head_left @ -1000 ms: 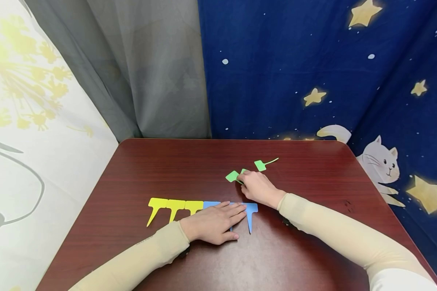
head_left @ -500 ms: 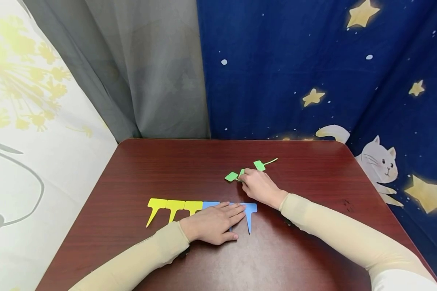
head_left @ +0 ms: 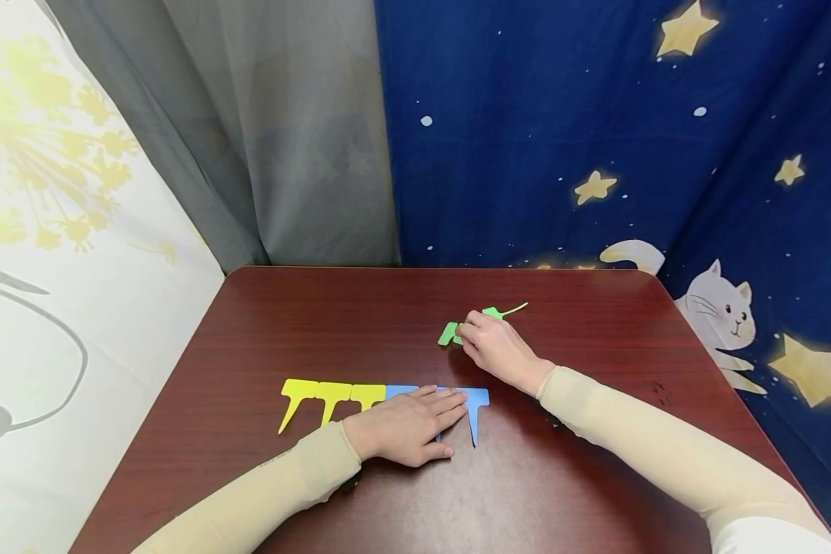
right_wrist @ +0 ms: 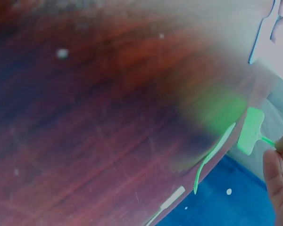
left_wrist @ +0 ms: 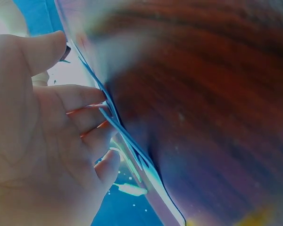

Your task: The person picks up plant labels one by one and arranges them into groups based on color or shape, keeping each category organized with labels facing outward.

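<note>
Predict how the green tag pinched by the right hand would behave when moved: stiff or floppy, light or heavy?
The green tag is probably light: flat head, narrow stem. Pinched by that stem, its head shows no clear droop, suggesting some stiffness; the slender stem may flex.

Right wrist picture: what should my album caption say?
A right hand pinches a flat green T-shaped tag over a red-brown table.

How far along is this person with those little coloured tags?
Looks done: the yellow tags and blue tags lie in one row, partly covered by the left hand.
In hand: the right hand pinches a green tag.
Probably left: adding it and the two other green tags, lying beyond the row.
</note>
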Demonstrator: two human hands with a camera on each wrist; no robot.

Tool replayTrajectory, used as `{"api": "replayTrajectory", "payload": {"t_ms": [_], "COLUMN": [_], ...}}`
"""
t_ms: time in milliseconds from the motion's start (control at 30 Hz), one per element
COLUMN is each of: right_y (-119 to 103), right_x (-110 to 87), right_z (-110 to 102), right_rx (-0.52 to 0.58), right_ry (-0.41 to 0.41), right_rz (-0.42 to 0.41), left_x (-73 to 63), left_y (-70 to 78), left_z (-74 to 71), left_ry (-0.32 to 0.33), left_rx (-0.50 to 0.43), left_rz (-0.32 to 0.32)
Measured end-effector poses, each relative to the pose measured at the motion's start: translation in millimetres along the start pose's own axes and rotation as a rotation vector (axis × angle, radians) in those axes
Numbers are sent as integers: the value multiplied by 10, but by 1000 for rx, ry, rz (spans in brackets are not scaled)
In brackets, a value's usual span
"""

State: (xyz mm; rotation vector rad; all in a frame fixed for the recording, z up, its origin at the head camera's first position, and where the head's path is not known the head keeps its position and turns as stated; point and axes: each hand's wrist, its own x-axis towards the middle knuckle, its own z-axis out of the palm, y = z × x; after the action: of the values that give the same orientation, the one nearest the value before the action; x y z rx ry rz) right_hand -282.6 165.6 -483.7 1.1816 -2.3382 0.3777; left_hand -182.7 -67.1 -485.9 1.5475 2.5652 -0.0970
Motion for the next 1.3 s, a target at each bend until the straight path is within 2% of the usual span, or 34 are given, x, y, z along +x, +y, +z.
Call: {"api": "replayTrajectory", "payload": {"t_ms": [200,433,667,933,1300], "right_y": [13,-16,-84,-135,-160], "right_x": [-22,-95,-201,-373,-608], "right_z": [-89,-260,-409,-494,-489], "right_rx": [19,20,70,42,19], "right_ry": [53,28,27,32,28], "right_rz": [-19,19,61,17,-51], "left_x": [6,12,12,19,9], "left_y": [-7,-15,-19,-24,-36], "left_z": [14,14,12,26,19], "left_ry": [7,2,-6,0,3], "left_rx": [1,2,-3,4,-12], "left_rz": [3,1,-5,-6,1]}}
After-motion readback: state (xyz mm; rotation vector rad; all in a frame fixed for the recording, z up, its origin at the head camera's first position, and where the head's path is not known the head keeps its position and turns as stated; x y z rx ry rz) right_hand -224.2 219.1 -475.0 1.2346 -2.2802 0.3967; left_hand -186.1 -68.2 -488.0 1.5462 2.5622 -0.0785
